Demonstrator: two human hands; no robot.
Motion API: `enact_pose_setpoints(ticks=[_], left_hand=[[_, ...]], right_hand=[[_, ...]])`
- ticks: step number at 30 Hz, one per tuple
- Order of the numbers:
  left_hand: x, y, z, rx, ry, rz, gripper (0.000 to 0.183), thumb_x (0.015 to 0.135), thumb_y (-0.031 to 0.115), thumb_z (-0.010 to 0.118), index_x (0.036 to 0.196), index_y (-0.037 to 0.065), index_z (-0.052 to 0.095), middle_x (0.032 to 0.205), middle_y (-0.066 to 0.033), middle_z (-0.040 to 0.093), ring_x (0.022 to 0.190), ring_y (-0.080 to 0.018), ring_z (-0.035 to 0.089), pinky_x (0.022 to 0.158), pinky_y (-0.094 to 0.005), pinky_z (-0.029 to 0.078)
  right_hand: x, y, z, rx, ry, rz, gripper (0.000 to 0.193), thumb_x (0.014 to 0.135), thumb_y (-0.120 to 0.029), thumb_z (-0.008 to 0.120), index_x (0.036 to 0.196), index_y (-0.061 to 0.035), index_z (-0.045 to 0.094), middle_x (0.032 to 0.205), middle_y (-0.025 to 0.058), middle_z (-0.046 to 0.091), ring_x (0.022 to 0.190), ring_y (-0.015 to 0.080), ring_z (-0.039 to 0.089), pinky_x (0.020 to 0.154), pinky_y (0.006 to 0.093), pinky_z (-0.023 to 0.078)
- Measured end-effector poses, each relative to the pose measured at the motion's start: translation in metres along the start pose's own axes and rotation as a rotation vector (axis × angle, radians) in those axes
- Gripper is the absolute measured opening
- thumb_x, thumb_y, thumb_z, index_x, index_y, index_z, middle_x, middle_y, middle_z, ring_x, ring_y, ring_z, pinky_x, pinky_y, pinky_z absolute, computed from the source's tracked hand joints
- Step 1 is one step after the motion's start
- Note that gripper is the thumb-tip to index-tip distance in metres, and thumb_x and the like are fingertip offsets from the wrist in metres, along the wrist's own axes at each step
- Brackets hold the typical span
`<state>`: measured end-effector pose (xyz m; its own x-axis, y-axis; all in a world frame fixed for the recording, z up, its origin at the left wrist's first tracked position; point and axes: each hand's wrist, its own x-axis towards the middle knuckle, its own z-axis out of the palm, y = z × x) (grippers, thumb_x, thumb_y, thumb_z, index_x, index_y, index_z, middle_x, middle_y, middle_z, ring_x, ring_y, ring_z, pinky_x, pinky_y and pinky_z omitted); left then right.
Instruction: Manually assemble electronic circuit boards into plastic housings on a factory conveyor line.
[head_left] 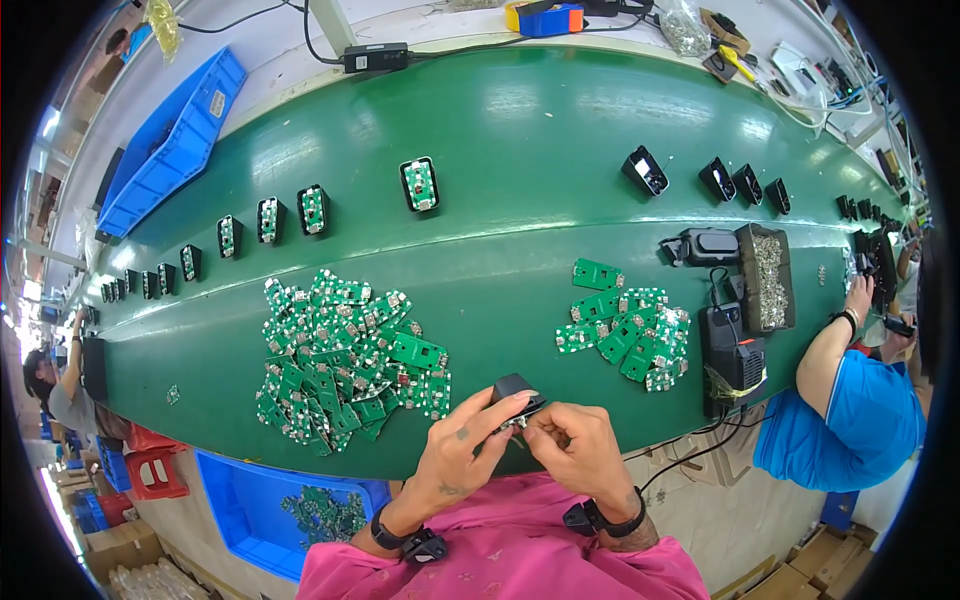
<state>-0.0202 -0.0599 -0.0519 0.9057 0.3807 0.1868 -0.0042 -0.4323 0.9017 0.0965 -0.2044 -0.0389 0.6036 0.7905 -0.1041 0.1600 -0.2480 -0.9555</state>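
My left hand (462, 448) is closed around a small black plastic housing (514, 386), held tilted over the near edge of the green table. Beside its underside, my right hand (572, 448) has its thumb and fingers pinched together. A bit of metal and green shows between the hands, but what the right fingers grip is too small to make out. To the left of my hands lies a large heap of green circuit boards (335, 365). A smaller group of the same boards (630, 335) lies to the right.
Black housings with boards in them (421, 185) stand in a row at the left; other black housings (645, 172) stand far right. A brown tray of small metal parts (766, 280) is beside a black device (735, 350). Blue bins (172, 150) and co-workers (850, 400) flank the table.
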Motion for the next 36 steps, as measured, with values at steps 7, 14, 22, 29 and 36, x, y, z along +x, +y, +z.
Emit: enact_pose_setpoints(ticks=[7, 14, 22, 29, 36], left_hand=[[0.003, 0.007, 0.01, 0.165, 0.063, 0.063, 0.046, 0.079, -0.006, 0.068, 0.123, 0.009, 0.065, 0.113, -0.0193, 0.066, 0.083, -0.0295, 0.07, 0.066, -0.0316, 0.056], [-0.003, 0.012, 0.007, 0.215, 0.14, -0.08, 0.047, 0.079, -0.006, 0.066, 0.123, 0.01, 0.065, 0.111, -0.0194, 0.065, 0.08, -0.0314, 0.069, 0.064, -0.0352, 0.056], [0.003, 0.002, 0.011, -0.671, 0.102, -0.441, 0.05, 0.095, 0.0, 0.057, 0.144, 0.006, 0.045, 0.125, -0.0123, 0.062, 0.096, -0.0155, 0.068, 0.084, -0.0293, 0.059], [-0.01, -0.011, -0.001, -0.51, -0.046, -0.344, 0.065, 0.085, -0.008, 0.059, 0.145, 0.015, 0.046, 0.117, -0.0099, 0.066, 0.077, -0.0132, 0.067, 0.074, -0.0295, 0.056], [-0.01, -0.021, -0.006, -0.395, -0.069, -0.16, 0.057, 0.087, -0.002, 0.062, 0.14, 0.015, 0.052, 0.131, -0.014, 0.054, 0.104, -0.0161, 0.063, 0.083, -0.0284, 0.056]], right_hand=[[-0.001, 0.006, 0.002, -0.01, 0.075, -0.013, 0.008, 0.084, -0.002, 0.066, 0.081, 0.0026, 0.061, 0.066, 0.0096, 0.061, 0.049, 0.0133, 0.055, 0.046, 0.0295, 0.042], [0.011, 0.008, 0.022, 0.004, 0.094, -0.025, 0.01, 0.085, -0.004, 0.068, 0.081, 0.0016, 0.061, 0.063, 0.0101, 0.061, 0.05, 0.0191, 0.058, 0.048, 0.0327, 0.044], [0.007, 0.005, 0.027, 0.206, 0.426, 0.122, 0.011, 0.092, -0.007, 0.061, 0.088, 0.0028, 0.062, 0.066, 0.0038, 0.059, 0.055, 0.0101, 0.053, 0.049, 0.026, 0.042], [0.004, 0.017, 0.021, 0.441, 0.198, 0.184, 0.013, 0.095, -0.007, 0.063, 0.098, 0.0049, 0.065, 0.073, 0.0047, 0.065, 0.056, 0.008, 0.054, 0.05, 0.0219, 0.041], [0.007, 0.007, 0.022, 0.405, 0.101, 0.225, 0.021, 0.096, -0.01, 0.061, 0.078, 0.0005, 0.061, 0.061, 0.0004, 0.055, 0.047, 0.0063, 0.045, 0.043, 0.0226, 0.032]])
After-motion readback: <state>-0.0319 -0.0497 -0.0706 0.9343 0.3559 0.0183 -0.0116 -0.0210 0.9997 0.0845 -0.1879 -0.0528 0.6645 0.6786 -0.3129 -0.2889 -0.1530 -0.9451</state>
